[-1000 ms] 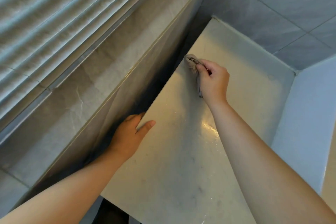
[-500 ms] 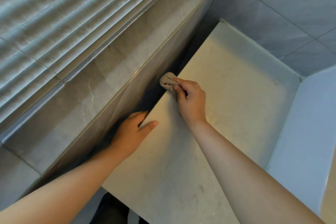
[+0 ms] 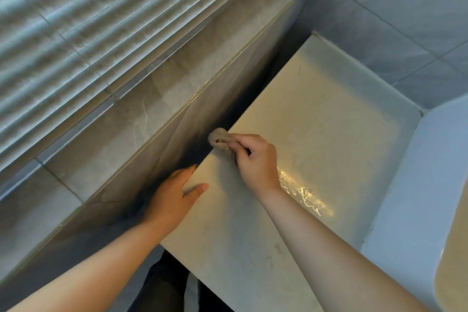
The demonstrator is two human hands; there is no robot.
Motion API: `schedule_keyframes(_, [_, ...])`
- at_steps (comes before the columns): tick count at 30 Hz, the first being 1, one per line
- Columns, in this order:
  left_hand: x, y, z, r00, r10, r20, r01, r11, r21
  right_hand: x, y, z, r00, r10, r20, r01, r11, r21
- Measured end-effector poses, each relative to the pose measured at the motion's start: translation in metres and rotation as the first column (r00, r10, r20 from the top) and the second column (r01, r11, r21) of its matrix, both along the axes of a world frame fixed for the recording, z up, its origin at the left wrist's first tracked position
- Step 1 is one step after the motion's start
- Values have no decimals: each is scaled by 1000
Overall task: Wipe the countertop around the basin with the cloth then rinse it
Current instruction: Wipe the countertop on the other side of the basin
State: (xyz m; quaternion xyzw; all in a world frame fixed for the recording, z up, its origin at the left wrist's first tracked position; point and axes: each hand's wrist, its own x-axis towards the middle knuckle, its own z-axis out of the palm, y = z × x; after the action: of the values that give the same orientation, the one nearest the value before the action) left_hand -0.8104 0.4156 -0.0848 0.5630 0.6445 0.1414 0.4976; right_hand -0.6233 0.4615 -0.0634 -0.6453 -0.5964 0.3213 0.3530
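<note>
My right hand (image 3: 255, 159) is closed on a small bunched beige cloth (image 3: 219, 138) and presses it onto the left edge of the pale marble countertop (image 3: 329, 121). My left hand (image 3: 174, 195) rests flat on that same edge, closer to me, fingers apart, its fingertips over the dark gap beside the counter. A wet patch (image 3: 304, 192) glistens on the counter just right of my right wrist. The basin is not in view.
A grey tiled ledge (image 3: 152, 109) runs along the left, with window blinds (image 3: 88, 20) above it. Grey wall tiles (image 3: 405, 20) close the far side. A raised white surface (image 3: 417, 185) borders the counter on the right. Dark floor shows below the counter's near edge.
My right hand has drawn the cloth along the counter's left edge toward me, ending close to my left hand. The left hand has stayed in place.
</note>
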Motion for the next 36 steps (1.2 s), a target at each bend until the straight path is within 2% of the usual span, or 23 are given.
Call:
schedule_keyframes(4, [3,0,-1,1000,18,-17,-18,1000,-3,38,6,20,956,-250,-151,252,968,-8])
schedule_keyframes(7, [4,-1,-1,999,38,1,-38,999,-3,74,14,19,946,-319,-58,320,947,7])
schedule_keyframes(11, [5,-2,-2,997,66,32,-65,998,-25,93,13,3,951,-309,20,310,951,-2])
schedule_keyframes(15, [6,-3,-1,993,99,61,-97,995,-25,73,5,-16,954,-295,45,292,954,64])
schedule_keyframes(21, [7,-2,2,995,86,42,-85,996,-19,36,-24,-26,987,-135,83,127,987,102])
schedule_keyframes(25, [3,-2,-2,997,66,46,-65,997,-32,21,-44,-19,994,-102,44,99,993,63])
schedule_keyframes(28, [2,-1,-2,997,58,44,-56,997,-43,18,-57,-5,992,-95,-87,89,994,-66])
schedule_keyframes(32, [2,0,-2,997,46,56,-45,999,-31,40,-64,14,935,-288,-205,274,957,-95])
schedule_keyframes(36, [4,0,1,996,35,82,-35,999,-8,87,-48,19,848,-504,-162,508,861,-24])
